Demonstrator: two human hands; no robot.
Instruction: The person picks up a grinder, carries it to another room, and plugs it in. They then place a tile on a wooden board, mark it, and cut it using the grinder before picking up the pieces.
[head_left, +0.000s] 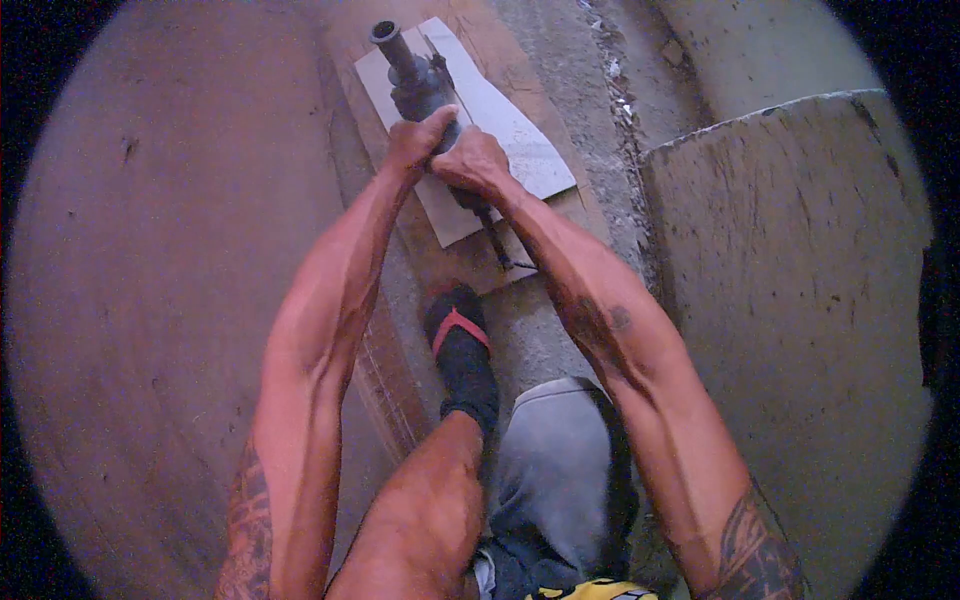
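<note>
A dark, cylinder-shaped tool (pixel 425 90) slants across a white board (pixel 525 145) at the top middle. Its upper end is a round, open pipe, and a thin rod (pixel 495 240) sticks out of the lower end toward my foot. My left hand (pixel 418 142) is wrapped round the body, thumb lying along it. Just below and to the right, my right hand (pixel 472 160) grips the same body, pressed close against the left. The hands hide the tool's middle. Pale dust or specks lie on the board beside my right hand.
A brown plank (pixel 520 60) lies under the white board. My foot in a dark sock and red-strapped sandal (pixel 460 330) stands close to its near end. Rough, crumbly ground (pixel 600 130) runs along the right, beside a large worn slab (pixel 790 250). A broad brown surface (pixel 180 250) fills the left.
</note>
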